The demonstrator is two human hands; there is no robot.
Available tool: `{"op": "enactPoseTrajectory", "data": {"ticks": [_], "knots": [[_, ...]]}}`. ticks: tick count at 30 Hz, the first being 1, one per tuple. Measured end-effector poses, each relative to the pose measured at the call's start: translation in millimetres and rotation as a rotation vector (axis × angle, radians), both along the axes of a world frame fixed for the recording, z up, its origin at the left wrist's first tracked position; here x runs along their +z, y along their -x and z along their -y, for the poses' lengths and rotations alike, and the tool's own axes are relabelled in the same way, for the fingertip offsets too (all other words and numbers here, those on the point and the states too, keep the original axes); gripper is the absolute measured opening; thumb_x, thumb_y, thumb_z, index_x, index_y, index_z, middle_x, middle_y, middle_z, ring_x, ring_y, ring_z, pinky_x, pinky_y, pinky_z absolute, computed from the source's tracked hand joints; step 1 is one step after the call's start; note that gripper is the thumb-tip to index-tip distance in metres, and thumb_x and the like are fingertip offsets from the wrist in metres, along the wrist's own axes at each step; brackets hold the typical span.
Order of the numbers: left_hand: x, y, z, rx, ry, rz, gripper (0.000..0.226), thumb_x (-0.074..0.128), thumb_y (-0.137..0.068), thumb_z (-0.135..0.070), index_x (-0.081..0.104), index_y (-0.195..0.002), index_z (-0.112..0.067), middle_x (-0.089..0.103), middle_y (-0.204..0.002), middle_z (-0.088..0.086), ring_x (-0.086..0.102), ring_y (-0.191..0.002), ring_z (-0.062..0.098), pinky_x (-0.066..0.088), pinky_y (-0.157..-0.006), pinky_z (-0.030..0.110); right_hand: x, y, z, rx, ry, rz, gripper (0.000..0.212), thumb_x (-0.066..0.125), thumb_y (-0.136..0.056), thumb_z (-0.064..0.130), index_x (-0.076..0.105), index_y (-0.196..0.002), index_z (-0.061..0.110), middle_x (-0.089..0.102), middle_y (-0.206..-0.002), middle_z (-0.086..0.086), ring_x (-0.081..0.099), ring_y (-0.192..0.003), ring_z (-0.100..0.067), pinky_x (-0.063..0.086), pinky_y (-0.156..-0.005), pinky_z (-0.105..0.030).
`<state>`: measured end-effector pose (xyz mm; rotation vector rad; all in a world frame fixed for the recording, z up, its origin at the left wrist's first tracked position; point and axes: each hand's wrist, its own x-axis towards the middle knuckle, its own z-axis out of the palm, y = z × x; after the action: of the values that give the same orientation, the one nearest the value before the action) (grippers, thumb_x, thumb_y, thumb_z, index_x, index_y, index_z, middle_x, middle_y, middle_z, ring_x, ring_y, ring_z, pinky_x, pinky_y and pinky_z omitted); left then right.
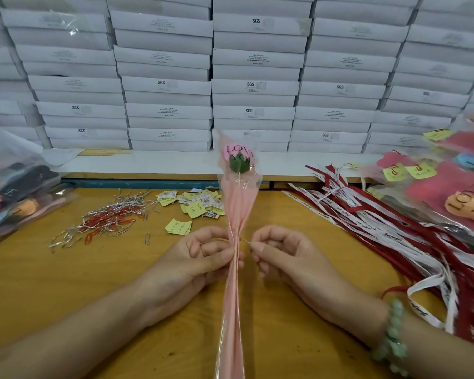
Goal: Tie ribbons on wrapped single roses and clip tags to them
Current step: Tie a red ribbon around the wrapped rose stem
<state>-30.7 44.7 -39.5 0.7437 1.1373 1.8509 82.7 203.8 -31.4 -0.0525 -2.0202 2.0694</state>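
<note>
wrapped rose [234, 214] standing up | left grip [203, 258] pinched on its wrap | right grip [282, 258] pinching silver tie [244, 240] right beside | ribbons [367, 214] piled off to its right

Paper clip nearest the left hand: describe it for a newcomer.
On the wooden table, look left of the left hand, below the loose yellow tags. The silver paper clip lies alone there, outside the tangled pile of red clips and silver ties.

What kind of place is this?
Probably a small packing workshop: a wall of stacked white boxes behind, and a wooden table heaped with ribbons, yellow tags and wire ties.
</note>
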Motion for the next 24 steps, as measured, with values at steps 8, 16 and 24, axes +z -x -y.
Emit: {"op": "enactPoseTrajectory", "data": {"ticks": [8,16,24], "knots": [[-1,0,0,-0.059,0.004,-0.069,0.033,0.087,-0.066,-0.013,0.074,-0.095,-0.02,0.072,-0.086,0.017,0.072,-0.079,0.021,0.056,-0.069,0.023,-1,2,-1,0.114,0.032,0.073,0.012,0.068,-0.077,0.019,0.067,-0.083,0.009,0.064,-0.074,-0.006,0.054,-0.058,-0.006,0.052,-0.058,-0.019],[-1,-1,1,-0.052,0.014,-0.073,0.026,0.07,-0.077,0.003,0.072,-0.097,-0.014,0.071,-0.086,0.02,0.072,-0.076,0.023,0.057,-0.068,0.025,5,5,-11,0.252,0.129,0.198,0.016,0.069,-0.077,0.012,0.063,-0.093,0.011,0.06,-0.075,-0.004,0.054,-0.061,-0.007,0.053,-0.06,-0.019],[-1,-4,-1,0.005,0.033,-0.119,0.027,0.07,-0.073,0.001,0.067,-0.097,-0.009,0.07,-0.081,0.019,0.07,-0.07,0.023,0.057,-0.065,0.025,5,5,-13,0.259,0.162,0.201,0.049,0.067,-0.078,0.005,0.055,-0.126,0.006,0.051,-0.071,-0.005,0.049,-0.058,-0.007,0.053,-0.062,-0.021]]}}
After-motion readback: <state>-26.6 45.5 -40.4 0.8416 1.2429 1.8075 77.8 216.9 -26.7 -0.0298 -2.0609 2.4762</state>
